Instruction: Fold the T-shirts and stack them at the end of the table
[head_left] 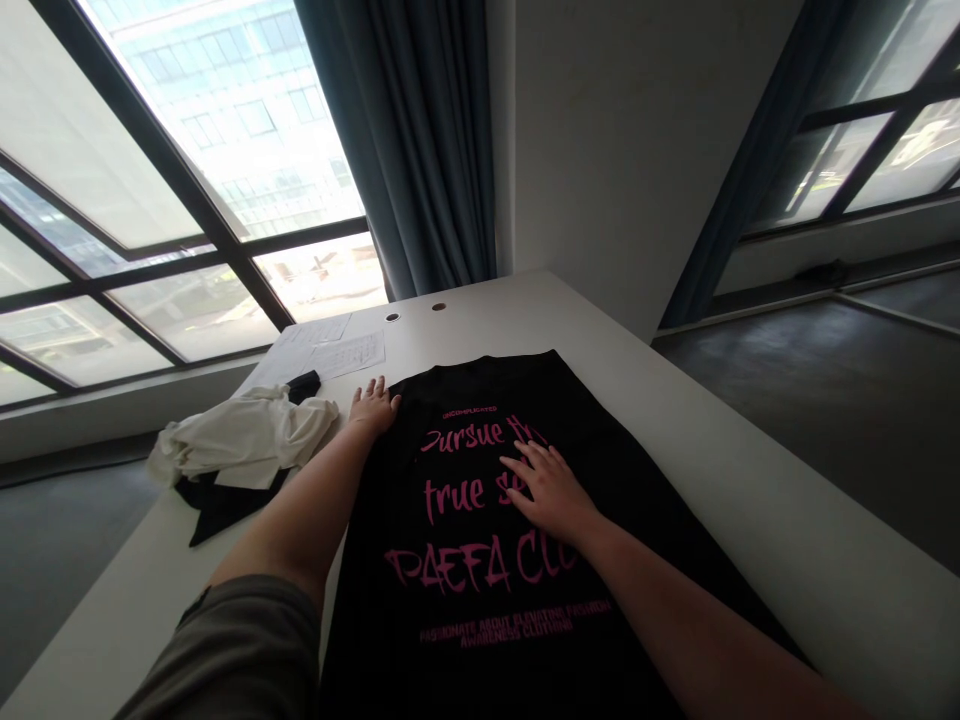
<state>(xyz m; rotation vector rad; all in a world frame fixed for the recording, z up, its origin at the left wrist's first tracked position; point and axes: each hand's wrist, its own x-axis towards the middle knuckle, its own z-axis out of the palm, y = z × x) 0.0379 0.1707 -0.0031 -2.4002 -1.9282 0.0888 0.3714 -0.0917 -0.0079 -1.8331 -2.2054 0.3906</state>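
Note:
A black garment (480,580) with pink lettering lies spread flat on the white table, its far edge straight across and its near part running out of view below. My left hand (373,406) rests with fingers apart at the garment's far left corner, partly on the table. Over the printed words, my right hand (549,487) lies flat with spread fingers on the cloth, covering some letters. Neither hand grips anything. Left of my left forearm sits a crumpled heap of white cloth (247,430) with black cloth (232,505) under it.
The white table (630,400) reaches toward a wall and a dark blue curtain (435,150). Printed paper sheets (349,352) lie at its far left. Two round holes, one a cable hole (439,307), are near the far edge. Large windows (247,130) stand at the left.

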